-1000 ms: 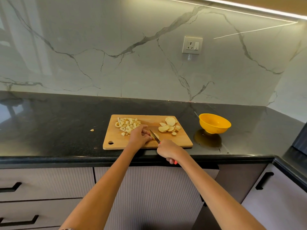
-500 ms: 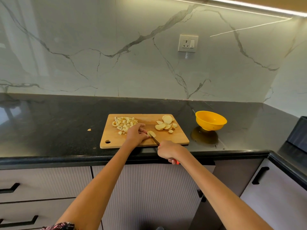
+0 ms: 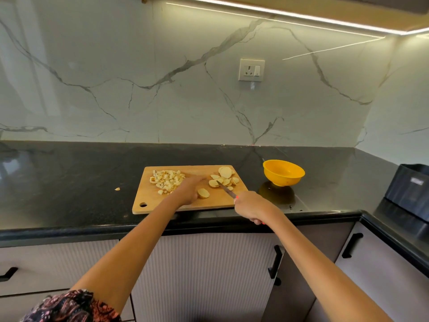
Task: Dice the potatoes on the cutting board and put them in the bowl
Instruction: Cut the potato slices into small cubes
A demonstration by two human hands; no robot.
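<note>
Right hand [image 3: 251, 205] curled round the red-handled knife [image 3: 226, 190] at the cutting board [image 3: 176, 205] front edge, left hand [image 3: 189, 190] blurred, apparently flat beside a potato slice [image 3: 203, 193], diced potatoes [image 3: 167, 178] far left, slices [image 3: 224, 176] far right, yellow bowl [image 3: 283, 172] on the tabletop [image 3: 69, 182] just right of the board.

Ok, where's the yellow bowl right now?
In the head view, the yellow bowl stands on the black counter just right of the cutting board, beyond the right hand.
</note>
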